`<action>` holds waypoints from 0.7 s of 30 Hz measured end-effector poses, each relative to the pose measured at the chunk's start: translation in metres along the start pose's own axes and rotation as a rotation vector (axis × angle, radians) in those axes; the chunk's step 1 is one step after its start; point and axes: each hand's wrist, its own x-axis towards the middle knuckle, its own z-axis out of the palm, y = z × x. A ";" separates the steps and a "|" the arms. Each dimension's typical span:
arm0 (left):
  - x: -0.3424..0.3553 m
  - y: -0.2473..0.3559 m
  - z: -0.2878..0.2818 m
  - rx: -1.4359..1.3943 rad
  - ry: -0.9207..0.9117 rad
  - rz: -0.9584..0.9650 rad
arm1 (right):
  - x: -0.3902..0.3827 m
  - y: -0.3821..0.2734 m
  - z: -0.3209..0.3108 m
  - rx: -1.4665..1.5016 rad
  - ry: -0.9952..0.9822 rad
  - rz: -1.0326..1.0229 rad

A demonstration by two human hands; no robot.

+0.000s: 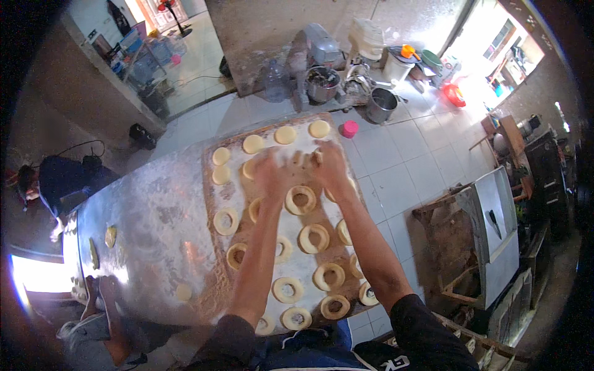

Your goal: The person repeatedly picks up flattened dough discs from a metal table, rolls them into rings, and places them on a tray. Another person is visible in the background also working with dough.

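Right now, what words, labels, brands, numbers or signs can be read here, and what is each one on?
White lettering on the dark clothing at the lower edge: partly readable, but I don't copy out wording.
Pale container by the bright doorway: possible dark marks, too small and washed out to read.
Dough rings, dough discs and worktable: no writing visible.

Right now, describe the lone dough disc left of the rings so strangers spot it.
Find the big table, then the dough rings on its right. Left of those, near the lower edge, lies one pale disc, alone and holeless, unlike the rings.
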 end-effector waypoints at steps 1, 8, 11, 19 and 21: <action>-0.006 -0.033 -0.013 0.054 0.102 -0.032 | 0.000 -0.016 0.021 0.078 -0.051 -0.055; 0.025 -0.178 -0.042 0.250 0.024 -0.116 | 0.004 -0.100 0.135 -0.428 -0.449 -0.238; 0.023 -0.164 -0.059 0.161 -0.040 -0.009 | 0.013 -0.112 0.129 -0.297 -0.517 0.146; -0.149 -0.188 -0.248 -0.272 0.019 -0.615 | -0.049 -0.214 0.150 0.490 -0.500 -0.253; -0.182 -0.201 -0.268 -0.080 0.088 -0.638 | -0.068 -0.252 0.189 0.323 -0.742 -0.211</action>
